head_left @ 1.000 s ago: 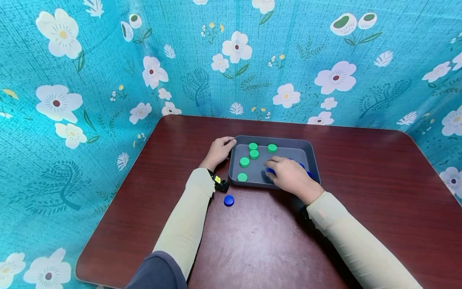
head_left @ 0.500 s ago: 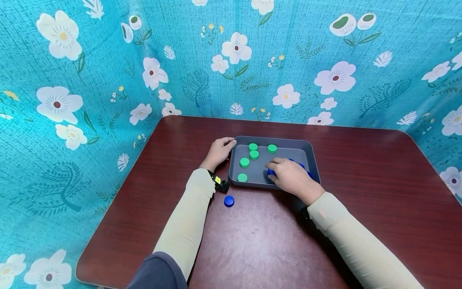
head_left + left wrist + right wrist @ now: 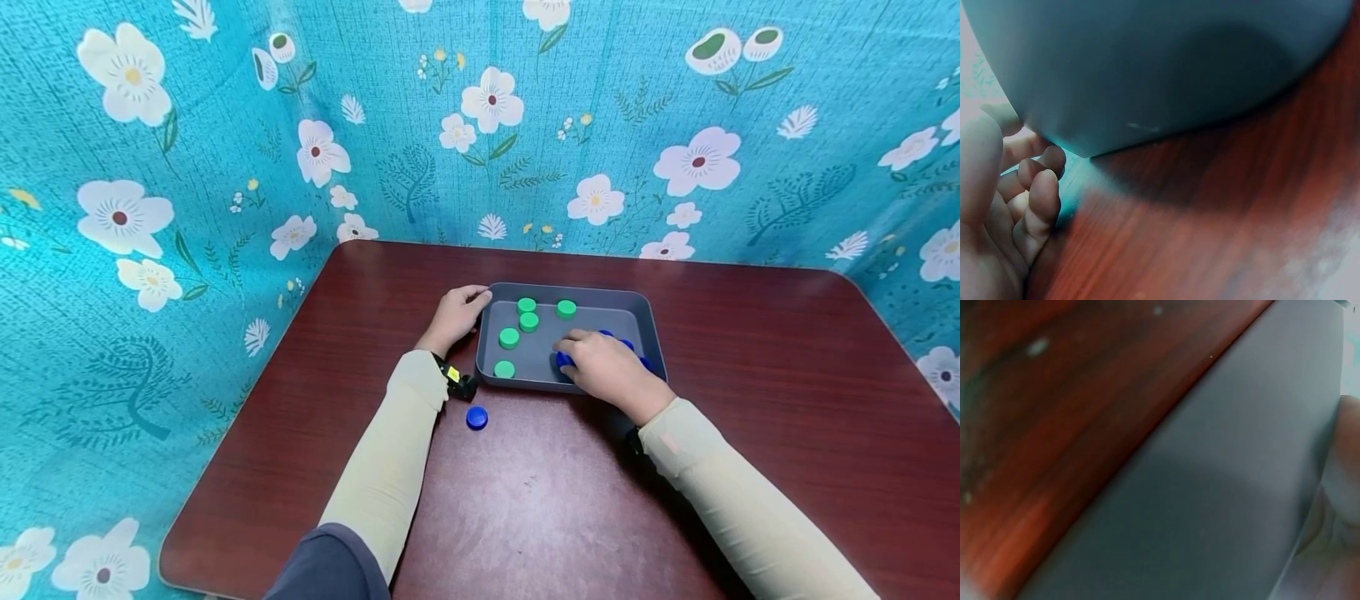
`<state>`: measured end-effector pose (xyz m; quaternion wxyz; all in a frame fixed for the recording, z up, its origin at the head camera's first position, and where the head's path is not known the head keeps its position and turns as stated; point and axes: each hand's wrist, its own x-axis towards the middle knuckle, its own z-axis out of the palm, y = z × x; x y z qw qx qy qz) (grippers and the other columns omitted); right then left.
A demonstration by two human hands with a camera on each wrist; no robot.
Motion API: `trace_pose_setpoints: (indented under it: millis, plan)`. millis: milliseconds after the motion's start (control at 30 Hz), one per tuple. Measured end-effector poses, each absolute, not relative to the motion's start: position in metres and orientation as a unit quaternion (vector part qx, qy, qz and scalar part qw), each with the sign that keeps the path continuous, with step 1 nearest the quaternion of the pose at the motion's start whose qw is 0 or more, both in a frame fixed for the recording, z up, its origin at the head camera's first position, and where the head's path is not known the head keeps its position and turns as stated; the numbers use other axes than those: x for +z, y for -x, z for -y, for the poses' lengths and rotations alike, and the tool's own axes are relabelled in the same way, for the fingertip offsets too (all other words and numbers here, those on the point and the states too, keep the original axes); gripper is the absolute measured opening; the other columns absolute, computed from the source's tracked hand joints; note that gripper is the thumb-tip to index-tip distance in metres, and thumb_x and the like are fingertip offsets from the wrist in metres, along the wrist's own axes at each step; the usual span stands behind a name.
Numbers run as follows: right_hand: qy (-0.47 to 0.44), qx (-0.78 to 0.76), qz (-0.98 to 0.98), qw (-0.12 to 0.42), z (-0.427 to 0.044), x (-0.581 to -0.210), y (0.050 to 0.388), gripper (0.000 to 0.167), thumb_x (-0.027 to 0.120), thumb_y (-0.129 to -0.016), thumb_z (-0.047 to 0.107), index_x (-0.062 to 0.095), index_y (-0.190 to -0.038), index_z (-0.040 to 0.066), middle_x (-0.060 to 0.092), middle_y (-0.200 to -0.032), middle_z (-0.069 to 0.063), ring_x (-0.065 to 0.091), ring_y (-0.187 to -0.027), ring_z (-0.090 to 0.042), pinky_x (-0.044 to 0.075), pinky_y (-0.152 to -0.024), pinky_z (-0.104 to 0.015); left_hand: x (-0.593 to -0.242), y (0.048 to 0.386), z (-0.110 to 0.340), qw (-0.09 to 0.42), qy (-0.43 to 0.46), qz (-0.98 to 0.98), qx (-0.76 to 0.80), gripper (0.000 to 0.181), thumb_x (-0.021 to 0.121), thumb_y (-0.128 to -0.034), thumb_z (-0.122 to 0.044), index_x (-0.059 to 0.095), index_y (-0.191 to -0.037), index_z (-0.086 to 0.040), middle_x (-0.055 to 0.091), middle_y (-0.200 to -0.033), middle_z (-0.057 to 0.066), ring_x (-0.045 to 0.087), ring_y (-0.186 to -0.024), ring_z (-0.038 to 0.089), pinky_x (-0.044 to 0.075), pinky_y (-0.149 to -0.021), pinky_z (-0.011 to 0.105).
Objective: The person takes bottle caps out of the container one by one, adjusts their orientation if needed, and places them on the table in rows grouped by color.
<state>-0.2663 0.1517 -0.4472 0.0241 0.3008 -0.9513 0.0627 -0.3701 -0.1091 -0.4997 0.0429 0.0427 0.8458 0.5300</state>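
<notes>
At the far left a blue cloth (image 3: 210, 167) printed with white flowers hangs behind and beside the dark red counter (image 3: 772, 375); a pale left sleeve (image 3: 386, 450) reaches in over the counter, ending in a black wrist device (image 3: 459, 383) with a yellow patch; beyond it the left hand (image 3: 453, 317) grips the far left corner of the grey tray (image 3: 536, 354), its thumb at the rim and, in the left wrist view, the other fingers bent just below the corner.

On the counter, near the wrist device and in front of the tray, lies a loose blue cap (image 3: 477, 417); inside the tray, five green caps are spread over the left and middle, one at the near left (image 3: 505, 369), another (image 3: 509, 337) behind it, two close together (image 3: 528, 315) towards the back, and one (image 3: 566, 309) by the back wall.

Right of these, the right hand (image 3: 611, 371) reaches in over the near wall, its bent fingers pinching a blue cap (image 3: 563, 360) low in the tray; past the knuckles, more blue caps (image 3: 627, 343) show, partly hidden, so their number is unclear; a pale right sleeve (image 3: 750, 492) runs to the lower right.
</notes>
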Motion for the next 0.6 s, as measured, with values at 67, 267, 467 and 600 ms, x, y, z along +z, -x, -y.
trace_pose_setpoints:
  millis: [67,267,467,600]
  plan:
    - [-0.301,0.065,0.951,0.021,-0.1517,-0.4469,0.2664,0.036,0.075,-0.087,0.014,0.068,-0.121,0.004,0.064,-0.116,-0.013,0.065,-0.099,-0.029,0.053,-0.084,-0.048,-0.5002,0.3706,0.1093,0.042,-0.043,-0.846,0.53,0.042,0.054,-0.0985,-0.046,0.063,-0.13,-0.021,0.065,-0.109,-0.001,0.06,-0.064,0.023,0.053,-0.061,0.034]
    - [-0.301,0.071,0.951,0.019,-0.1515,-0.446,0.2654,0.034,0.076,-0.087,0.013,0.069,-0.119,0.005,0.065,-0.113,-0.012,0.066,-0.095,-0.027,0.054,-0.08,-0.046,-0.5012,0.3718,0.109,0.042,-0.047,-0.845,0.531,0.041,0.054,-0.0986,-0.046,0.064,-0.13,-0.021,0.066,-0.108,-0.001,0.06,-0.062,0.023,0.052,-0.06,0.033]
    - [-0.315,0.073,0.946,0.032,-0.1528,-0.4477,0.2657,0.032,0.076,-0.086,0.012,0.07,-0.117,0.005,0.066,-0.109,-0.011,0.066,-0.092,-0.026,0.055,-0.08,-0.044,-0.5016,0.3705,0.1086,0.041,-0.044,-0.846,0.53,0.042,0.054,-0.0985,-0.046,0.063,-0.13,-0.021,0.066,-0.107,-0.001,0.059,-0.063,0.023,0.053,-0.06,0.034]
    - [-0.325,0.076,0.942,0.046,-0.154,-0.4479,0.2662,0.029,0.075,-0.087,0.011,0.071,-0.115,0.005,0.066,-0.109,-0.011,0.066,-0.093,-0.026,0.055,-0.079,-0.044,-0.5022,0.3714,0.1088,0.037,-0.046,-0.846,0.53,0.041,0.054,-0.0987,-0.046,0.064,-0.13,-0.02,0.066,-0.104,-0.001,0.059,-0.062,0.023,0.053,-0.06,0.034]
